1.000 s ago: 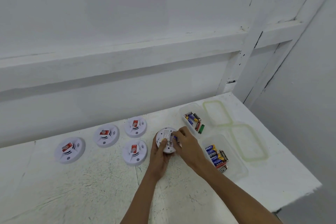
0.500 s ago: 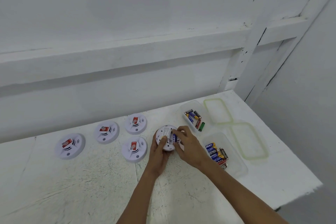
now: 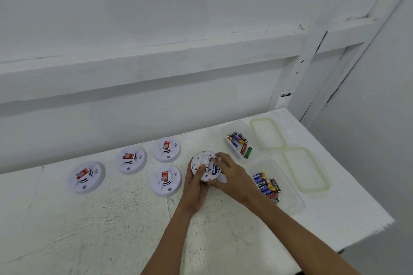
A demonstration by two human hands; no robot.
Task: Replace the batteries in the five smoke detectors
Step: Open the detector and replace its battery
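Four smoke detectors lay face up with their red labels showing at centre left of the frame: the far-left detector (image 3: pixel 86 177), the second detector (image 3: pixel 131 160), the upper detector (image 3: pixel 167 149) and the lower detector (image 3: pixel 166 180). The fifth detector (image 3: pixel 205 166) sat just right of them, turned back-side up, held between both hands on the white tabletop (image 3: pixel 111 219).

Little had shifted over the last second. The left hand (image 3: pixel 196 187) had stayed cupped round the detector's lower left rim, thumb pressed on its back; its grip was closed on the housing. The right hand (image 3: pixel 232 176) had slid slightly inward from the right, its fingertips (image 3: pixel 220 158) curled over the open battery bay, where a blue battery (image 3: pixel 215 168) showed seated. Whether those fingers pinched a battery or only pressed one down could not be told, since the hand covered the bay's right edge.

My reading was that the first unit's cells were being seated, so the task was early, with four detectors untouched.

At right of the frame, two open clear tubs held batteries: the upper tub (image 3: pixel 225 129) and the lower tub (image 3: pixel 297 203). Beyond them lay two green-rimmed lids, the upper lid (image 3: pixel 268 133) and the lower lid (image 3: pixel 306 168).
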